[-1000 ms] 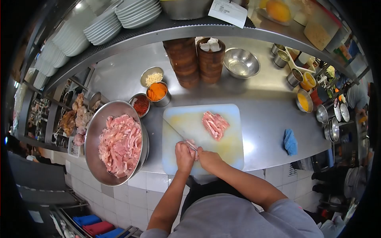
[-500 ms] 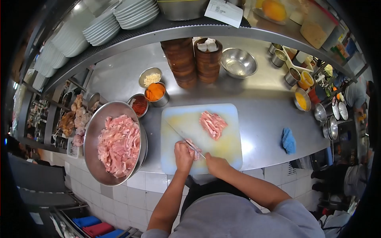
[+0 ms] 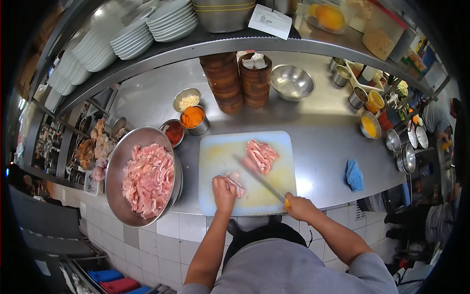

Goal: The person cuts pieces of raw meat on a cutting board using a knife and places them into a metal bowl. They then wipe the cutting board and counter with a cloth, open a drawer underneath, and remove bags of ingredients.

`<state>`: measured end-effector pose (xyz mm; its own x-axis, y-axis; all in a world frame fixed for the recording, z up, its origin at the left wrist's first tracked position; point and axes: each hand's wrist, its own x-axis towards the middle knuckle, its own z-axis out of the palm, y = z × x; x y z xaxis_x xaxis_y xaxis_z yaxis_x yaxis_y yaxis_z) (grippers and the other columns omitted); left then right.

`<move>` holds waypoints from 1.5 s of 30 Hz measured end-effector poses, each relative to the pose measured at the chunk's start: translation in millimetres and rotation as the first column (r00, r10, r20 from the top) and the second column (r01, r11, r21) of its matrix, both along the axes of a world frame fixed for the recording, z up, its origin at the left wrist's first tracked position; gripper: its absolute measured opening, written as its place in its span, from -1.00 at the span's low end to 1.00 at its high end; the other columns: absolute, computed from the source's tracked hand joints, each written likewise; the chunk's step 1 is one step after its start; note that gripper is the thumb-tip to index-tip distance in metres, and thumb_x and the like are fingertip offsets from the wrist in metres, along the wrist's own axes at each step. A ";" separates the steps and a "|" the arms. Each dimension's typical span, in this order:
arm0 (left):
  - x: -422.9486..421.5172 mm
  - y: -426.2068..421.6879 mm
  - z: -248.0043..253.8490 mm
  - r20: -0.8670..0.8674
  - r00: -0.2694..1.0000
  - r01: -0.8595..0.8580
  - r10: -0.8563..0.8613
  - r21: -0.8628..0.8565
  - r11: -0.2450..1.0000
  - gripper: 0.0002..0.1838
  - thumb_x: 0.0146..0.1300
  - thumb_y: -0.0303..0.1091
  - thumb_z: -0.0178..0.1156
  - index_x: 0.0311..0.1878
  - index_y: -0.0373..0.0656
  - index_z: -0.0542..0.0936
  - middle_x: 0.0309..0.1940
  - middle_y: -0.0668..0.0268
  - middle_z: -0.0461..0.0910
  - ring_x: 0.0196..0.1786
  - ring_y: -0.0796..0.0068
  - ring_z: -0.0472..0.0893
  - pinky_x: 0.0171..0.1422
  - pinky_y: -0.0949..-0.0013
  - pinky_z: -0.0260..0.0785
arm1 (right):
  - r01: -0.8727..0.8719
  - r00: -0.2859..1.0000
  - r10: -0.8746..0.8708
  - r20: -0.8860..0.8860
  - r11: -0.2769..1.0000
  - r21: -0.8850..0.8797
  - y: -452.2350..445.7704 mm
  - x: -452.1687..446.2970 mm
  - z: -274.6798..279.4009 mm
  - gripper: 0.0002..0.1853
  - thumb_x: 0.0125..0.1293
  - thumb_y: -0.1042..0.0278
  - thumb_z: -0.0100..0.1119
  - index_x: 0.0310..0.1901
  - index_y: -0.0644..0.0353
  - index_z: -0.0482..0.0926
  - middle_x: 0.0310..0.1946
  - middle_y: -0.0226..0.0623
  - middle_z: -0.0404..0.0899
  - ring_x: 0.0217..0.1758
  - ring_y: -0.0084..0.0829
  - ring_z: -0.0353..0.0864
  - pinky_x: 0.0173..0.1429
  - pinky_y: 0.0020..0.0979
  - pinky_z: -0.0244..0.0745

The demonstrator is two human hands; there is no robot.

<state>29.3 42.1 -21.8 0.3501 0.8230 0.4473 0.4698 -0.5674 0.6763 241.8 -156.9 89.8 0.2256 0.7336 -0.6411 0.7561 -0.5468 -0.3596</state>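
Left hand (image 3: 223, 192) fingers curled, pinning raw meat piece (image 3: 235, 184) on cutting board (image 3: 214, 159); right hand (image 3: 299, 207) gripping knife (image 3: 267, 183). Steel bowl (image 3: 115, 181) heaped with strips (image 3: 148, 179), so lots done imo; piece plus small pile (image 3: 262, 156) left.

White plates (image 3: 171, 22) are stacked at left on the far shelf (image 3: 274, 44). Chopped bits (image 3: 189, 102), orange slices (image 3: 193, 117) and red flakes (image 3: 174, 133) are held in metal containers (image 3: 198, 130) left of centre. Farther back, a metal bowl (image 3: 292, 81) is set beside wooden containers (image 3: 223, 83); a blue cloth (image 3: 354, 175) is laid at right.

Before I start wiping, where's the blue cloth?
In the head view, the blue cloth lies on the steel counter, right of the white cutting board.
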 end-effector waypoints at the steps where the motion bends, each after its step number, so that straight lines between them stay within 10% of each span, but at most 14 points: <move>1: -0.5 0.1 -1.1 -0.002 1.000 0.001 -0.001 0.001 1.000 -0.82 0.12 -0.60 0.13 -0.22 -0.27 0.37 -0.16 -0.02 0.41 -0.04 -0.09 0.45 0.14 -0.02 0.34 | 0.001 1.000 -0.001 -0.002 1.000 0.001 1.8 0.2 -3.7 -0.59 0.48 0.11 0.14 0.13 0.23 0.34 -0.15 0.12 0.71 -0.04 0.16 0.72 0.03 0.12 0.58; 16: -16.3 -2.3 3.3 0.077 0.992 0.109 -0.103 -0.090 0.990 -0.82 0.17 -0.56 0.17 -0.15 -0.30 0.45 -0.05 -0.06 0.43 0.05 -0.08 0.48 0.18 0.03 0.39 | -0.043 0.993 0.073 -0.096 0.958 0.284 -20.7 -54.7 19.9 -0.64 0.51 0.15 0.06 0.17 0.18 0.36 -0.21 0.04 0.72 -0.16 0.14 0.73 -0.10 0.11 0.58; 28: -10.1 -4.1 -1.0 0.007 0.998 0.066 -0.066 -0.072 0.995 -0.79 0.13 -0.52 0.23 -0.18 -0.29 0.45 -0.06 -0.03 0.43 0.03 -0.09 0.49 0.15 -0.01 0.41 | -0.128 0.985 0.139 -0.106 0.986 0.108 -16.9 -56.9 60.4 -0.74 0.51 0.35 -0.10 0.08 0.32 0.40 -0.20 0.12 0.71 -0.13 0.10 0.74 -0.12 0.10 0.59; 45: -2.1 -1.8 -1.7 -0.099 0.994 0.047 -0.049 -0.023 0.999 -0.76 0.08 -0.51 0.25 -0.18 -0.25 0.45 -0.07 -0.05 0.49 0.05 -0.14 0.50 0.19 -0.05 0.38 | -0.050 0.991 0.087 -0.102 0.946 0.321 92.0 -83.6 -6.6 -0.75 0.43 0.42 -0.09 0.05 0.36 0.37 -0.28 0.21 0.71 -0.19 0.21 0.73 -0.12 0.12 0.57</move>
<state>27.2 40.3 -23.5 0.4315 0.8129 0.3911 0.5077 -0.5772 0.6396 158.2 -64.8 83.3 0.1072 0.9141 -0.3910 0.7322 -0.3386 -0.5909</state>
